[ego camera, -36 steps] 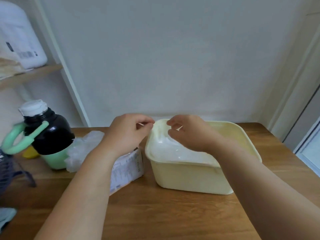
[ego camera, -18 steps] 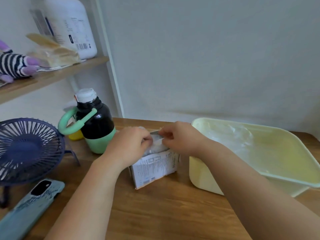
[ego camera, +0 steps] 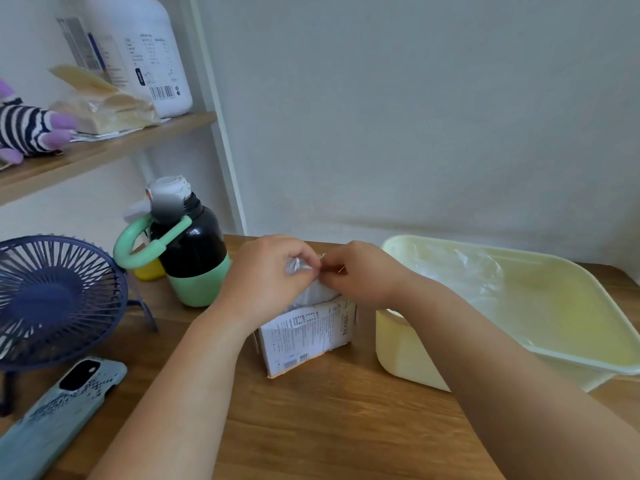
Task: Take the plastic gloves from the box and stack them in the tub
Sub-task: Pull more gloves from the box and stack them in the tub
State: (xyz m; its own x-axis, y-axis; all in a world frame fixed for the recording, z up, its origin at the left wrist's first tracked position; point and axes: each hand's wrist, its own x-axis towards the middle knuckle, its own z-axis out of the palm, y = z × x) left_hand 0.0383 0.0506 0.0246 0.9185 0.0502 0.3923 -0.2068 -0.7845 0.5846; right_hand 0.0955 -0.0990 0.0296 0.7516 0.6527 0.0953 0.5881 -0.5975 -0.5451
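The left hand (ego camera: 266,271) and right hand (ego camera: 363,275) are meeting just above the white printed box (ego camera: 308,334), which is standing on the table (ego camera: 329,427) just beside the pale yellow tub (ego camera: 401,351). Both are pinching a thin, clear, crinkled plastic glove (ego camera: 294,265), fingers (ego camera: 308,257) clamped on it, its lower part trailing into the box's open top. More clear gloves (ego camera: 464,271) are lying inside the tub.
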